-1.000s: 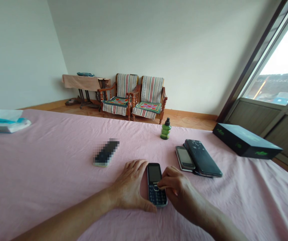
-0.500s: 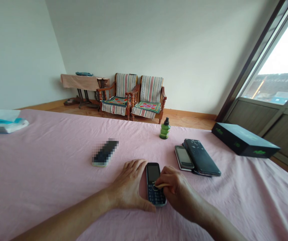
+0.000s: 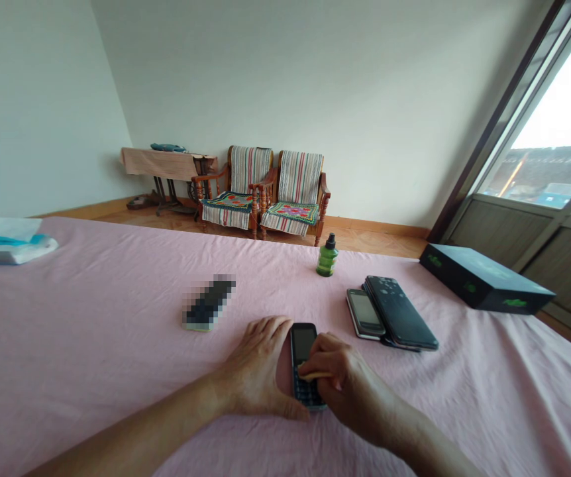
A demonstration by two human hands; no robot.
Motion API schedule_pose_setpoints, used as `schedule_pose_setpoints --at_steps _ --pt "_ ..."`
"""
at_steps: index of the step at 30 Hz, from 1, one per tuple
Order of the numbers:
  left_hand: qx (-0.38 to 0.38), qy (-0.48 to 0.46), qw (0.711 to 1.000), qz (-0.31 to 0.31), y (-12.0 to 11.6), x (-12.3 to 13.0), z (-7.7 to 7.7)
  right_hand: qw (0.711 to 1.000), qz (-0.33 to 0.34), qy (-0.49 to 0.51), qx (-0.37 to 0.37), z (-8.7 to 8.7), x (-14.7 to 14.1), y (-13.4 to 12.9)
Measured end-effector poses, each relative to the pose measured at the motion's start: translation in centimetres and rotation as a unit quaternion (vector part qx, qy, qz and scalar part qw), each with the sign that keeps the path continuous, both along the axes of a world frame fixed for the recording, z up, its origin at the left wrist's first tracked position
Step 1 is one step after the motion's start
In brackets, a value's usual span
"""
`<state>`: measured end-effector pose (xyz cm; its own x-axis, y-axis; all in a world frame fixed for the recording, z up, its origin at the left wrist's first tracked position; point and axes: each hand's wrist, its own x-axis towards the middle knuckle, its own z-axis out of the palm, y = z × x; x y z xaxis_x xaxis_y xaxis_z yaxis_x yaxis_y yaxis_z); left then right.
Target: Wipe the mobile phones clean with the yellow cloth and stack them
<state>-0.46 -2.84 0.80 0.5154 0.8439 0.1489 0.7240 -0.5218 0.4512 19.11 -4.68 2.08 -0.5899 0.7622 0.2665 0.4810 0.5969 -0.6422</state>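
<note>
A dark keypad mobile phone (image 3: 304,340) lies face up on the pink cloth, its screen end pointing away from me. My left hand (image 3: 258,368) is spread along the phone's left side, fingertips by its top corner and thumb along its bottom edge. Over the keypad, my right hand (image 3: 342,371) is closed in a pinch on a thin tan stick (image 3: 319,376), whose tip touches the phone near the upper keys. Part of the screen and the right-hand keys are hidden behind that hand. What kind of stick it is I cannot make out.
Another phone (image 3: 210,305), pixelated, lies to the left. On the right are a small phone (image 3: 365,313) and a larger dark phone (image 3: 401,315). Farther back stand a green spray bottle (image 3: 326,256) and a black box (image 3: 484,275). A tissue pack (image 3: 12,245) lies far left.
My right hand has shifted slightly left across the phone with the stick, covering more of the screen and keypad. My left hand and the phone stay in place.
</note>
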Motion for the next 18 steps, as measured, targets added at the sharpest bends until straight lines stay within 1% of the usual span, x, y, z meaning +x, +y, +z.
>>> schedule_pose_setpoints --at_steps 5,10,13,18 --pt "0.008 0.001 1.000 0.007 0.0 0.1 -0.2 1.000 -0.016 -0.016 0.016 0.0 -0.6 -0.2" --pt "0.016 -0.002 1.000 0.005 0.0 0.2 -0.2 1.000 0.001 -0.006 0.002 0.4 -0.7 -0.6" --pt "0.019 -0.004 1.000 0.004 0.0 0.2 -0.3 1.000 -0.001 0.003 -0.002 0.4 -0.7 -0.7" --pt "0.020 -0.006 1.000 0.003 0.1 0.0 -0.6 1.000 0.000 -0.024 -0.004 0.4 -0.7 -1.2"
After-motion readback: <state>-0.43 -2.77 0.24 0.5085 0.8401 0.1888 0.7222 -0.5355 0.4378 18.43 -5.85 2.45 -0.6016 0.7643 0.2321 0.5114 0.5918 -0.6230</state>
